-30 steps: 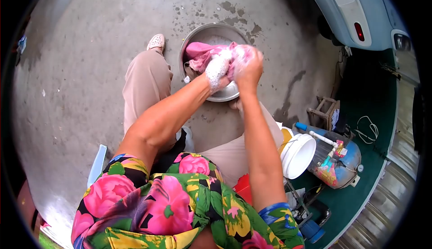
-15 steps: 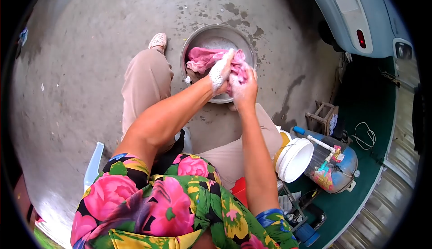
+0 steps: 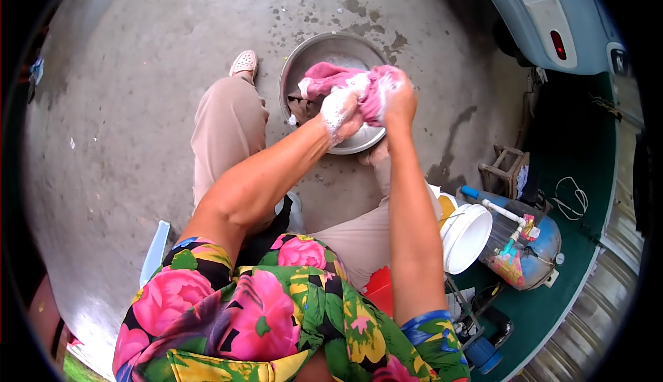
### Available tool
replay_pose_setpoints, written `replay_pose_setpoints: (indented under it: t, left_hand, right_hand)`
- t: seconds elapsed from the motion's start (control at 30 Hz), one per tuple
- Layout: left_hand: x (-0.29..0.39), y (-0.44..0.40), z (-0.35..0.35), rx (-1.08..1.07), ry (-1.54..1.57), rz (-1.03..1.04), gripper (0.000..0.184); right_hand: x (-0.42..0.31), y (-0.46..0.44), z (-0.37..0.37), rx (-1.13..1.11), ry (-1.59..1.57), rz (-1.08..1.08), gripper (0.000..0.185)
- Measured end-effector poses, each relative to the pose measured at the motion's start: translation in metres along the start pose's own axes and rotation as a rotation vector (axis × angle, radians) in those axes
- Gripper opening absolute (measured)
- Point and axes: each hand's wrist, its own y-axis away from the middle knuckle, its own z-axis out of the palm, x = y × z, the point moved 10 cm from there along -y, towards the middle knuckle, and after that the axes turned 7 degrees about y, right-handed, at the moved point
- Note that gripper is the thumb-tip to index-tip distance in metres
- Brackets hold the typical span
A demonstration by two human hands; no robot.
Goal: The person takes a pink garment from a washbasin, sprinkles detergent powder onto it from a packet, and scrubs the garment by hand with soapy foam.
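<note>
A round metal basin (image 3: 293, 61) stands on the concrete floor between my feet. Above it, a soapy pink cloth (image 3: 328, 79) is bunched between my hands. Thick white suds cover my left hand (image 3: 341, 114), whose fingers are curled round the lower part of the cloth. My right hand (image 3: 399, 102) grips the cloth at its right end, over the basin's right rim. Inside the basin, at the left, lies a brownish cloth (image 3: 301, 108), partly hidden by the pink one.
At the right are white buckets (image 3: 467, 238), a blue tank with pipes (image 3: 539, 251) and a small wooden stool (image 3: 503, 170). A pale blue vehicle (image 3: 587, 30) fills the upper right. Something red (image 3: 378, 289) lies beside my right thigh.
My right hand has moved up and to the right from its place half a second ago, with the cloth in it. The cloth is now spread more to the right, and both hands still hold it.
</note>
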Motion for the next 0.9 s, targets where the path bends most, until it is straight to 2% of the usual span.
replay_pose_setpoints:
  t: [0.03,0.07,0.1,0.13,0.17,0.2,0.23,0.27,0.3,0.33,0.37,0.4,0.43,0.47,0.53,0.6,0.63,0.67,0.77,0.8,0.83,0.87,0.9]
  left_hand:
    - [0.000,0.005,0.001,0.015,0.060,-0.122,0.019]
    - [-0.003,0.001,0.014,-0.288,0.182,-0.266,0.017]
    - [-0.005,0.004,0.017,-0.589,0.302,-0.404,0.016]
    - [-0.005,-0.012,-0.019,-0.282,0.207,-0.313,0.014]
    - [-0.009,-0.013,-0.026,-0.277,0.211,-0.310,0.014]
    - [-0.009,-0.006,-0.022,-0.307,0.195,-0.245,0.013]
    - [-0.013,0.002,-0.014,-0.336,0.178,-0.183,0.012]
    - [-0.017,0.004,-0.022,0.040,0.120,-0.090,0.012]
    - [-0.014,0.010,-0.013,0.095,0.050,-0.058,0.012]
    - [-0.012,0.006,-0.013,0.056,-0.013,-0.018,0.012]
    - [-0.008,0.003,-0.012,0.016,-0.069,0.024,0.012]
    - [-0.011,0.006,-0.008,0.049,-0.071,-0.069,0.015]
    - [-0.010,0.013,-0.007,0.088,-0.076,-0.158,0.018]
    - [-0.027,-0.024,-0.032,-0.418,0.268,-0.449,0.025]
    - [0.002,-0.016,-0.049,-0.056,0.114,-0.218,0.023]
    - [-0.002,0.001,-0.006,-0.306,0.193,-0.213,0.020]
    - [-0.009,0.008,0.009,-0.602,0.305,-0.247,0.019]
    - [0.002,0.017,0.000,-0.026,-0.041,-0.039,0.018]
    - [0.002,0.026,0.030,-0.068,-0.037,-0.071,0.026]
    - [0.004,0.033,0.030,-0.065,-0.162,-0.088,0.038]
    - [0.005,0.033,0.029,-0.069,-0.182,-0.096,0.038]
    - [-0.008,0.036,0.003,0.110,-0.428,-0.263,0.045]
    - [-0.011,0.044,-0.022,0.295,-0.674,-0.426,0.052]
  right_hand:
    - [-0.017,0.019,0.004,-0.009,0.038,-0.056,0.022]
    - [-0.041,0.044,0.002,0.076,0.078,-0.195,0.025]
    - [-0.057,0.067,0.012,0.052,0.200,-0.352,0.031]
    - [-0.070,0.082,0.010,0.101,0.112,-0.367,0.032]
    - [-0.080,0.091,0.005,0.149,0.023,-0.375,0.032]
    - [-0.060,0.080,0.008,0.152,0.019,-0.275,0.024]
    - [-0.026,0.056,0.012,0.083,-0.048,-0.049,0.020]
    - [-0.007,0.030,0.006,0.077,0.006,0.028,0.019]
    - [0.005,0.017,-0.001,0.079,0.059,0.104,0.018]
    - [0.008,0.018,-0.003,0.090,0.060,0.105,0.018]
    - [-0.004,0.019,-0.008,0.164,0.069,-0.032,0.019]
    - [-0.020,0.023,-0.012,0.231,0.079,-0.171,0.019]
    - [-0.035,0.039,-0.013,0.204,-0.068,-0.176,0.021]
    - [-0.050,0.062,-0.005,0.177,-0.082,-0.228,0.019]
    - [-0.060,0.073,0.004,0.149,-0.107,-0.278,0.018]
    - [-0.038,0.066,0.007,0.114,-0.012,-0.127,0.015]
    - [-0.012,0.041,0.004,0.143,0.026,-0.091,0.016]
    - [-0.010,0.023,-0.011,0.172,0.088,-0.125,0.017]
    - [0.021,-0.017,-0.047,0.205,0.169,-0.089,0.020]
    - [0.036,-0.027,-0.050,0.107,-0.192,-0.003,0.022]
    - [0.034,-0.030,-0.050,0.006,-0.554,0.071,0.023]
    - [0.029,-0.029,-0.063,0.018,-0.568,0.073,0.023]
    - [0.003,-0.021,-0.068,-0.140,-0.744,0.036,0.024]
